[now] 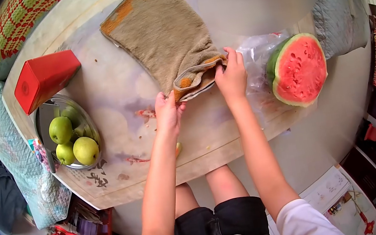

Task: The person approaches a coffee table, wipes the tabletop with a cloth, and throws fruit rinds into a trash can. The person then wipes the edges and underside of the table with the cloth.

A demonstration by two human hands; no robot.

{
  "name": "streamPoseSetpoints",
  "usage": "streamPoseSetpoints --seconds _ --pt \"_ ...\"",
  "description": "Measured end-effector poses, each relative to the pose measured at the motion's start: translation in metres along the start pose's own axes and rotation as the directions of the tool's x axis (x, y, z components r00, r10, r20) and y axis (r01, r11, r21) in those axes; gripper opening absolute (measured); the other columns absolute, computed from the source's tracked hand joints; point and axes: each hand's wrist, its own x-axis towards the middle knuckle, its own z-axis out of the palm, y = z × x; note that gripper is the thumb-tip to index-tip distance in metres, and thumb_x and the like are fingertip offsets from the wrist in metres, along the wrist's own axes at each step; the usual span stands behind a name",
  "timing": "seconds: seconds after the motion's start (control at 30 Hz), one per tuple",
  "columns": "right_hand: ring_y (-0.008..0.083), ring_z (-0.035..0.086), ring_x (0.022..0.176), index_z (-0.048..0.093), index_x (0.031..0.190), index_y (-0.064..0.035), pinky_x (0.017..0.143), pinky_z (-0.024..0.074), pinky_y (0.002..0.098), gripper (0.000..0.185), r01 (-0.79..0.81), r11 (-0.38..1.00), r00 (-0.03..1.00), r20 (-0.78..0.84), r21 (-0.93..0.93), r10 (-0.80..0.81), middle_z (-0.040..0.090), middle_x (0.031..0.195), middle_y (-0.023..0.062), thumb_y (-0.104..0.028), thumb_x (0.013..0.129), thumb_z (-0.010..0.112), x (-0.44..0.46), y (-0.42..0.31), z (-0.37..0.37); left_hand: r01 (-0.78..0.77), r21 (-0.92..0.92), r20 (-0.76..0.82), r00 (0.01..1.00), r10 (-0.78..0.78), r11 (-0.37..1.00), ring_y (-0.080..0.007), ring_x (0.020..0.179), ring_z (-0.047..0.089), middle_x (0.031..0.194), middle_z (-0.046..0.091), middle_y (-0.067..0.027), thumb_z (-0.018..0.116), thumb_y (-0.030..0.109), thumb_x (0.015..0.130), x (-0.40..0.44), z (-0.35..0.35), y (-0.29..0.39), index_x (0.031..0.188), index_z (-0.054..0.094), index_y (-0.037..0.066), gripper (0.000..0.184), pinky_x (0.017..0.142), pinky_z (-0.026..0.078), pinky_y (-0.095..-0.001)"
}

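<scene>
A brown towel with orange patches along its edges lies across the middle of the table, its near end bunched and lifted. My left hand pinches the near left corner of the towel. On the other side, my right hand grips the near right edge, thumb and fingers closed on the cloth. Between the two hands the cloth folds open, showing an orange patch inside. Right of my right hand are a crumpled clear plastic bag and a cut watermelon half, red flesh facing me.
At the left, a metal bowl holds three green apples beside a red box. The table has a near edge just before my legs. Quilted covers border the left side. A blurred patch hides the table's far right.
</scene>
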Motion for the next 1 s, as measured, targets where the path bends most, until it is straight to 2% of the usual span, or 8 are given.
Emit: streamPoseSetpoints --seconds 0.2,0.4,0.5,0.67,0.77,0.83,0.93,1.0 --pt "0.0366 0.059 0.084 0.056 0.101 -0.0056 0.073 0.0486 0.0439 0.030 0.073 0.997 0.981 0.184 -0.015 -0.069 0.058 0.092 0.0154 -0.003 0.071 0.055 0.017 0.011 -0.015 -0.105 0.022 0.088 0.991 0.103 0.994 -0.0095 0.053 0.052 0.078 0.059 -0.0050 0.050 0.011 0.094 0.003 -0.011 -0.002 0.105 0.042 0.003 0.016 0.047 0.043 -0.0217" --pt "0.0295 0.063 0.084 0.057 0.110 -0.0074 0.074 0.0493 0.0381 0.044 0.185 0.966 0.982 -0.006 0.182 -0.187 0.063 0.097 0.0169 0.004 0.069 0.045 -0.005 0.010 -0.049 -0.293 0.286 0.013 0.953 0.302 0.912 -0.0047 0.052 0.046 0.071 0.054 0.0004 0.052 0.006 0.090 -0.018 0.001 0.018 0.110 0.044 0.000 0.023 0.047 0.040 -0.0185" --pt "0.0101 0.058 0.077 0.052 0.115 -0.0045 0.065 0.0479 0.0263 0.038 -0.471 0.650 0.877 0.397 0.597 0.271 0.064 0.088 0.0093 0.006 0.080 0.042 -0.029 0.025 -0.025 -0.234 0.325 -0.014 0.968 0.252 0.916 -0.0116 0.069 0.056 0.087 0.058 -0.0050 0.049 0.009 0.091 0.023 -0.041 -0.019 0.115 0.041 0.002 0.026 0.058 0.049 -0.0273" --pt "0.0089 0.058 0.080 0.049 0.108 -0.0021 0.067 0.0460 0.0221 0.020 -0.470 0.452 0.867 0.301 0.758 0.398 0.065 0.085 0.0064 -0.005 0.089 0.053 -0.038 0.022 0.001 -0.172 -0.076 0.037 0.984 0.175 0.982 -0.0245 0.097 0.060 0.114 0.053 -0.0147 0.047 0.012 0.095 -0.011 -0.009 -0.008 0.120 0.034 0.002 0.030 0.077 0.054 -0.0385" --pt "0.0080 0.057 0.070 0.050 0.111 -0.0066 0.063 0.0473 0.0234 0.027 -0.309 0.772 0.948 0.243 0.556 0.205 0.065 0.085 0.0050 0.000 0.085 0.051 -0.035 0.018 0.003 -0.273 0.047 0.106 0.958 0.267 0.961 -0.0184 0.093 0.059 0.112 0.054 -0.0122 0.052 0.011 0.093 -0.015 -0.012 -0.003 0.123 0.032 0.001 0.038 0.075 0.051 -0.0321" --pt "0.0080 0.057 0.068 0.051 0.113 -0.0074 0.058 0.0478 0.0234 0.033 -0.419 0.713 0.905 0.323 0.562 0.277 0.065 0.089 0.0060 0.003 0.082 0.047 -0.027 0.017 -0.019 -0.329 0.107 0.139 0.939 0.314 0.938 -0.0140 0.085 0.059 0.107 0.057 -0.0099 0.054 0.010 0.092 -0.024 -0.013 0.006 0.125 0.032 0.000 0.041 0.072 0.050 -0.0262" --pt "0.0089 0.056 0.059 0.056 0.115 -0.0071 0.045 0.0472 0.0224 0.048 -0.492 0.643 0.869 0.378 0.587 0.320 0.065 0.095 0.0077 0.010 0.074 0.036 -0.027 0.010 -0.036 -0.166 0.216 0.195 0.973 0.124 0.962 -0.0150 0.087 0.061 0.106 0.058 -0.0119 0.053 0.007 0.091 -0.027 -0.029 0.019 0.122 0.037 0.000 0.036 0.071 0.052 -0.0265" --pt "0.0109 0.057 0.058 0.059 0.113 -0.0072 0.047 0.0485 0.0223 0.047 -0.622 0.539 0.778 0.522 0.568 0.349 0.064 0.094 0.0074 0.009 0.076 0.033 -0.029 0.001 -0.046 0.238 0.025 0.224 0.945 -0.237 0.971 -0.0170 0.085 0.062 0.102 0.060 -0.0138 0.052 0.005 0.090 -0.018 -0.040 0.017 0.114 0.044 -0.002 0.026 0.068 0.055 -0.0265"
